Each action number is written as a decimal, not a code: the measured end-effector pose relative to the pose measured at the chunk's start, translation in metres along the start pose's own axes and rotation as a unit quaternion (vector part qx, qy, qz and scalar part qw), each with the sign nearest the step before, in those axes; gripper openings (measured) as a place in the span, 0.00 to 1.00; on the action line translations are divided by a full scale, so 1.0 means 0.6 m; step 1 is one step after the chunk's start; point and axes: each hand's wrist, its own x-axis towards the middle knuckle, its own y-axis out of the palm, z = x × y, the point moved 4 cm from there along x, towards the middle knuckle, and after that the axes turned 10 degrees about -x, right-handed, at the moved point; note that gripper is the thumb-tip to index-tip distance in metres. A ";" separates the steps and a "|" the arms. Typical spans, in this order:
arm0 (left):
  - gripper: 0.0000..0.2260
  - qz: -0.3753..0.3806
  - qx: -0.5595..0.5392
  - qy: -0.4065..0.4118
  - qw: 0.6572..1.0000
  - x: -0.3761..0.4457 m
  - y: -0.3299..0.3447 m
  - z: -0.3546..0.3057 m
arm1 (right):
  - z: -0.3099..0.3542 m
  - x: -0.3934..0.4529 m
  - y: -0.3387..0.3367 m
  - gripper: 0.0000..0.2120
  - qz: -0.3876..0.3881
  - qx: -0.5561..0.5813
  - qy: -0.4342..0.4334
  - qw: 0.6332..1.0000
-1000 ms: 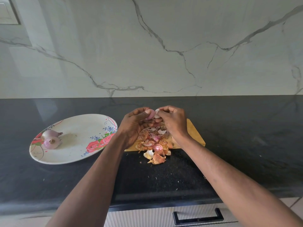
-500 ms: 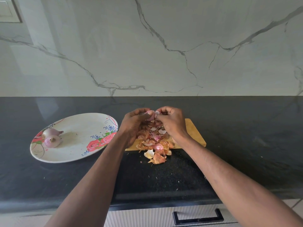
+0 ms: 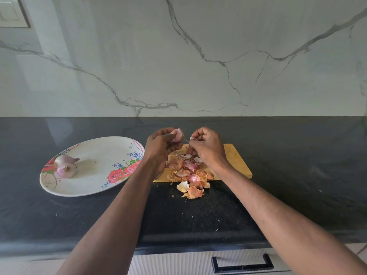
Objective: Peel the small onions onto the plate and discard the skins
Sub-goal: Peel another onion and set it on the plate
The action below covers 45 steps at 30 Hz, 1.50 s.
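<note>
My left hand (image 3: 161, 146) grips a small pink onion (image 3: 177, 135) above the far end of a wooden cutting board (image 3: 236, 159). My right hand (image 3: 206, 147) is just to its right and pinches a small pale piece of skin (image 3: 193, 138) pulled off the onion. A heap of onion skins (image 3: 188, 171) covers the board and spills over its near edge onto the black counter. Two small onions (image 3: 65, 165) lie at the left end of a white floral plate (image 3: 103, 175).
The black counter (image 3: 297, 175) runs across the view against a marble-patterned wall. Its front edge is near me, with a white drawer and black handle (image 3: 242, 264) below. Tiny skin flecks are scattered on the counter in front of the board.
My hands were together on the onion; now my right hand has drawn away to the right with a piece of skin, and the onion stays in my left.
</note>
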 end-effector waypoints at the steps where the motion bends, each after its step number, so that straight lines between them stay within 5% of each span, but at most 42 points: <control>1: 0.06 -0.007 -0.010 0.006 1.000 0.001 -0.001 0.000 | 0.001 -0.001 0.002 0.06 0.002 -0.010 -0.006 1.000; 8: 0.06 -0.092 -0.056 0.026 0.994 0.014 -0.025 -0.006 | 0.005 -0.007 0.001 0.02 0.027 -0.072 -0.036 0.996; 12: 0.06 -0.044 -0.024 0.006 0.999 0.003 -0.010 -0.004 | 0.010 -0.008 0.008 0.10 0.096 -0.132 -0.040 0.986; 19: 0.06 -0.004 0.003 -0.001 1.000 -0.005 -0.005 -0.003 | 0.017 -0.007 -0.002 0.16 0.054 -0.045 -0.039 0.997; 23: 0.09 0.045 0.046 0.012 0.998 -0.012 0.006 -0.002 | 0.016 -0.011 -0.001 0.04 0.035 -0.040 -0.070 0.996; 27: 0.19 0.061 0.059 0.045 0.995 -0.014 0.013 -0.004 | 0.009 -0.006 -0.006 0.04 0.016 -0.009 -0.042 0.999; 39: 0.12 0.107 0.118 0.124 0.979 -0.025 0.030 -0.007 | 0.015 -0.015 -0.019 0.10 -0.042 0.029 -0.032 0.998; 45: 0.08 0.119 0.083 0.094 0.985 -0.028 0.032 -0.006 | 0.018 -0.020 -0.019 0.10 -0.036 0.028 -0.050 0.998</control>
